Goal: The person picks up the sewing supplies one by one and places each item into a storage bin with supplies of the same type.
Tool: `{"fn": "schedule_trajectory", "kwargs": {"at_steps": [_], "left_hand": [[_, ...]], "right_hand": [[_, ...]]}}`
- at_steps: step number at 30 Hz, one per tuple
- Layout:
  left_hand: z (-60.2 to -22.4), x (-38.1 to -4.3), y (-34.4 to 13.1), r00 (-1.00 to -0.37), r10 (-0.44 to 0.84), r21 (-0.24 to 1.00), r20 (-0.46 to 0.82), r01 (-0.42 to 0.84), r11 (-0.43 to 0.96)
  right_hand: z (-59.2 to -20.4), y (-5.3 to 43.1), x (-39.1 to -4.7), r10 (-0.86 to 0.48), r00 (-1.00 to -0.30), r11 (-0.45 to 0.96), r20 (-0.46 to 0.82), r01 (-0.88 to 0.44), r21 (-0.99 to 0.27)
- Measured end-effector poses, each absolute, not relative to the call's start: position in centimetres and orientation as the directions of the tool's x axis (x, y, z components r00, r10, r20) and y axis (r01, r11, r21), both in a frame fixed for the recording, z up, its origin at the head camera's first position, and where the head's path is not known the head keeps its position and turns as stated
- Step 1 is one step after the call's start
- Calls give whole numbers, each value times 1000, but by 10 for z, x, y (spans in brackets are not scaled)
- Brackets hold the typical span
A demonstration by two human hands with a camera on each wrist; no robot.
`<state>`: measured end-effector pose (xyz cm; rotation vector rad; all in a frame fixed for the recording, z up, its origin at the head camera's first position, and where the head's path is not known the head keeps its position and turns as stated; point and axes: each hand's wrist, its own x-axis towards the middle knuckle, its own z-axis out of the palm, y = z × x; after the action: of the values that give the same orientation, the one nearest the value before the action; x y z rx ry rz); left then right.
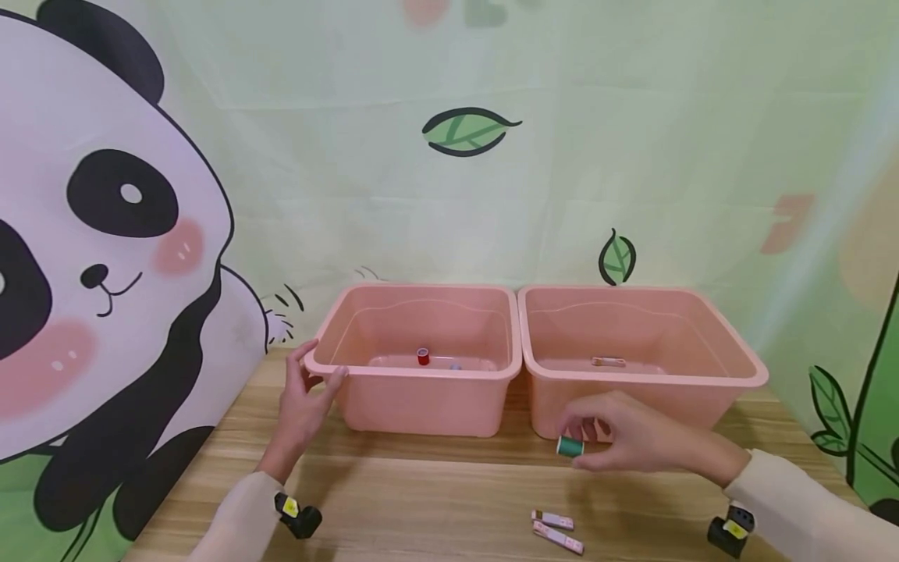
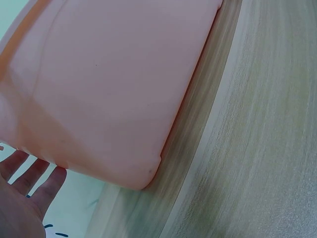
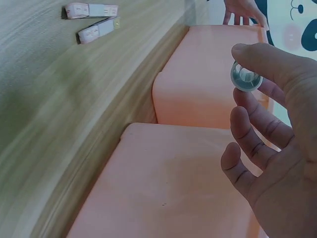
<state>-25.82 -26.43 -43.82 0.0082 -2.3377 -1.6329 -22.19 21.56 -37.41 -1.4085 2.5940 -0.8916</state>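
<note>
My right hand [image 1: 632, 433] pinches a spool of green thread [image 1: 570, 446] between thumb and index finger, in front of the right pink bin [image 1: 632, 402]. In the right wrist view, the end of the green spool [image 3: 246, 78] shows, with the other fingers spread below it. My left hand [image 1: 302, 414] holds the front left corner of the left pink bin [image 1: 421, 402], thumb at the front rim and fingers along the side. A red thread spool [image 1: 423, 357] and a small bluish item [image 1: 455, 367], partly hidden by the rim, lie inside that bin.
Two folded pale strips [image 1: 558, 538], like measuring tapes, lie on the wooden table [image 1: 421, 499] near its front. A similar strip [image 1: 608, 361] lies in the right bin. Both bins stand side by side against a panda-printed backdrop [image 1: 316, 156].
</note>
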Motion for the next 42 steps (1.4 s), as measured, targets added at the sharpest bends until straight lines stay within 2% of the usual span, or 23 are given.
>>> {"fn": "schedule_trajectory", "kwargs": {"at_steps": [6, 14, 22, 32, 42], "left_hand": [[-439, -259, -265, -953, -166, 914, 252, 178, 364], [-437, -260, -265, -963, -162, 928, 215, 149, 341], [-419, -247, -256, -966, -152, 929, 207, 145, 340], [-439, -259, -267, -961, -162, 926, 223, 158, 342], [-441, -261, -266, -948, -173, 912, 268, 191, 364]], "right_hand": [[-367, 213, -222, -782, -584, 434, 217, -761, -483], [-356, 213, -224, -777, -593, 435, 210, -748, -501], [-341, 209, -226, -790, -568, 466, 232, -801, -375], [-316, 198, -235, -794, -572, 437, 206, -773, -460], [-302, 191, -249, -784, -592, 473, 186, -764, -439]]}}
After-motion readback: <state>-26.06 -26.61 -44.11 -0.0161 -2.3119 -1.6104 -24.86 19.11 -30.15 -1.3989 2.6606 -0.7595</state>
